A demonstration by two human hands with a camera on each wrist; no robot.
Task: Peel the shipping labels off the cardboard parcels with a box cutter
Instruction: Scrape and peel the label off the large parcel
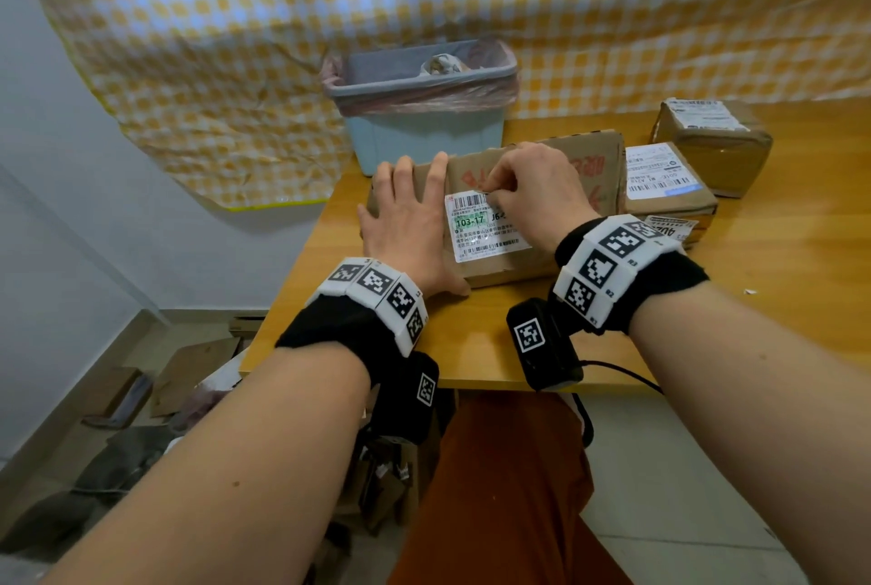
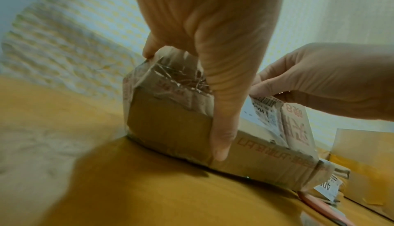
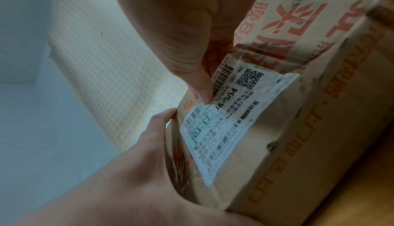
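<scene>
A brown cardboard parcel [image 1: 499, 272] with red print lies on the wooden table [image 1: 707, 330]. Its white shipping label [image 1: 485, 233] faces up. My left hand [image 1: 422, 226] lies flat on the parcel's left part, fingers straight, thumb [image 2: 221, 137] down the near side. My right hand [image 1: 490, 194] pinches the label's top edge, which is lifted off the cardboard [image 3: 298, 145] in the right wrist view. In that view the label [image 3: 230, 121] is still stuck lower down. A pink, handle-like object [image 2: 319, 207] lies on the table by the parcel's right end; I cannot tell what it is.
A blue bin [image 1: 419, 82] lined with a bag stands just behind the parcel. Two more labelled parcels [image 1: 664, 179] [image 1: 711, 146] sit at the right, and a loose label [image 1: 674, 228] lies near my right wrist. Cardboard scraps [image 1: 188, 367] lie on the floor left of the table.
</scene>
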